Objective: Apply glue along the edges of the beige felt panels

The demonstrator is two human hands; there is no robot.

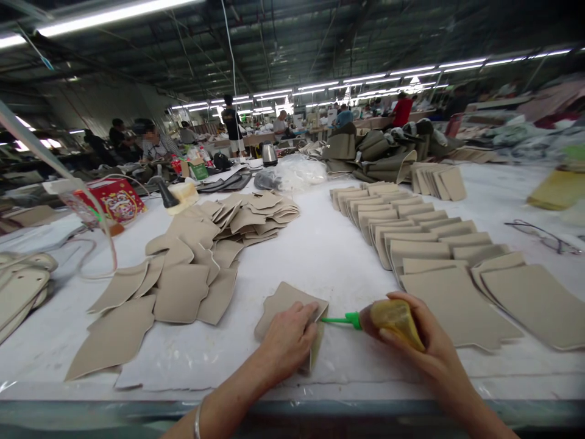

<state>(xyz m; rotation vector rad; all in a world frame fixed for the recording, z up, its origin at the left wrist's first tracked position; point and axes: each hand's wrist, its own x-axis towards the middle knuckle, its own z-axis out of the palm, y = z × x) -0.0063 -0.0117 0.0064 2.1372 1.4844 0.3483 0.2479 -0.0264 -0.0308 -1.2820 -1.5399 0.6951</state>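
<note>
1 btl (393, 318) clasped, R hand (427, 341) — L hand (291, 334) part-hides beige pc (281, 300), can't tell if pinching.

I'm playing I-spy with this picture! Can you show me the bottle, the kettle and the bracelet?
Bottle (393, 317): head view, on its yellowish body.
Kettle (269, 155): head view, on its silvery side.
Bracelet (197, 421): head view, on its band.
</note>
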